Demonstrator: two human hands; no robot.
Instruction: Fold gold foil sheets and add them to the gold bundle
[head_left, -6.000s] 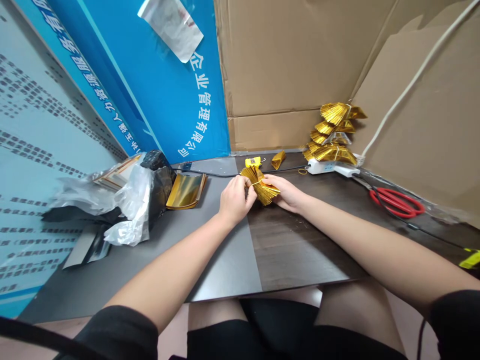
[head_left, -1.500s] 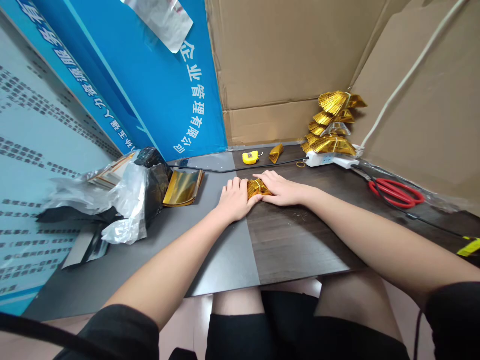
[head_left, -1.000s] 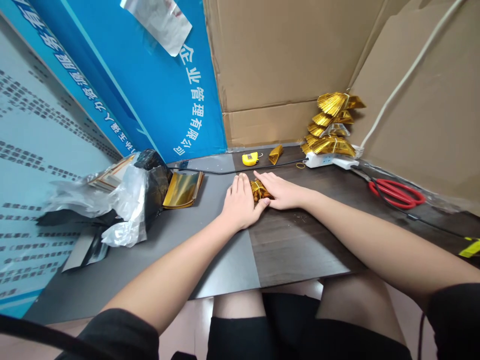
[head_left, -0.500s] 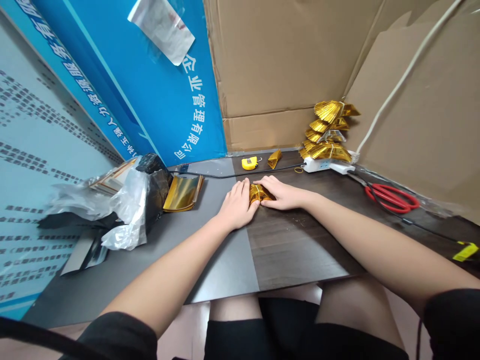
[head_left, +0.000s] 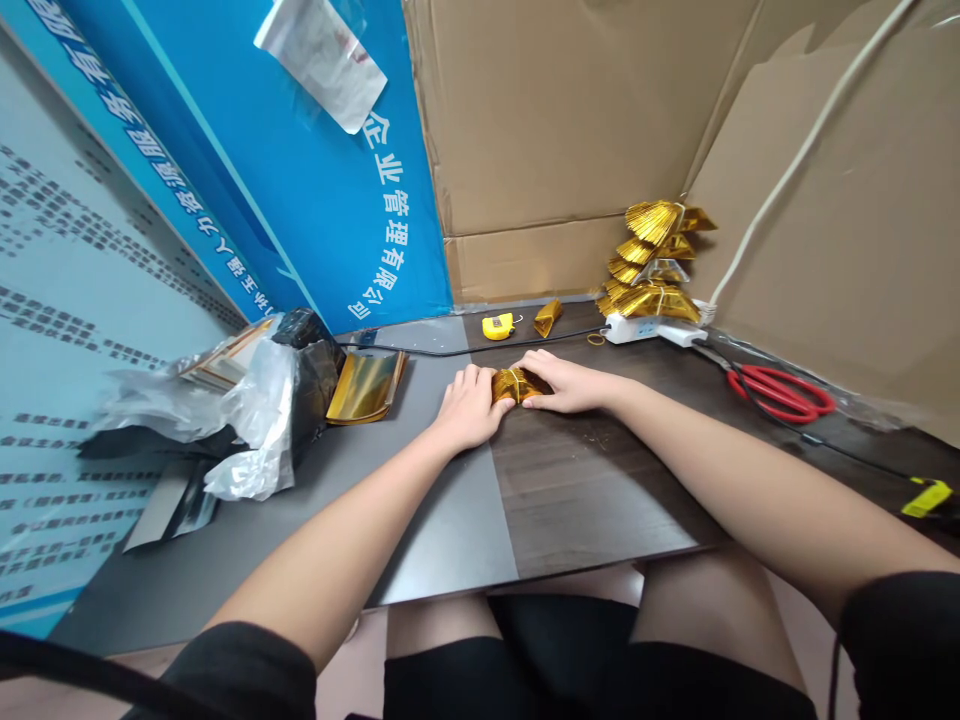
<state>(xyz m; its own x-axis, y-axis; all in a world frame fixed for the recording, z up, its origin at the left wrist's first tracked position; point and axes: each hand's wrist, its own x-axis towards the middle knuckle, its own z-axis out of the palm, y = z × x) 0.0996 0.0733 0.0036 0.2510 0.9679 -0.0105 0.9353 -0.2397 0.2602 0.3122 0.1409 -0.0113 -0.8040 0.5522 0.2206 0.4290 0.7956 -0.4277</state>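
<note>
A bundle of pleated gold foil paper point(head_left: 516, 384), bound round its middle by a pale band, lies on the dark wood-grain part of the table. My left hand point(head_left: 471, 408) grips its left end, thumb at the near edge and fingers bent over the far side. On the right end, my right hand point(head_left: 559, 383) closes with its thumb in front and fingers behind. The band shows between both hands, while the bundle's ends are partly covered. Beyond it are a small folded gold piece point(head_left: 548, 318) and a yellow tape measure point(head_left: 499, 326).
Gold foil sheets point(head_left: 366, 388) lie left, beside crumpled plastic wrapping point(head_left: 259, 420). Several tied gold bundles point(head_left: 652, 262) are stacked at the back right by a white power strip point(head_left: 637, 328). Red-handled scissors point(head_left: 784, 393) and a black cable point(head_left: 855, 455) lie right.
My left hand has shifted slightly left with its fingers more bent, showing more of the bundle's left side. The right hand keeps its hold almost unmoved.
</note>
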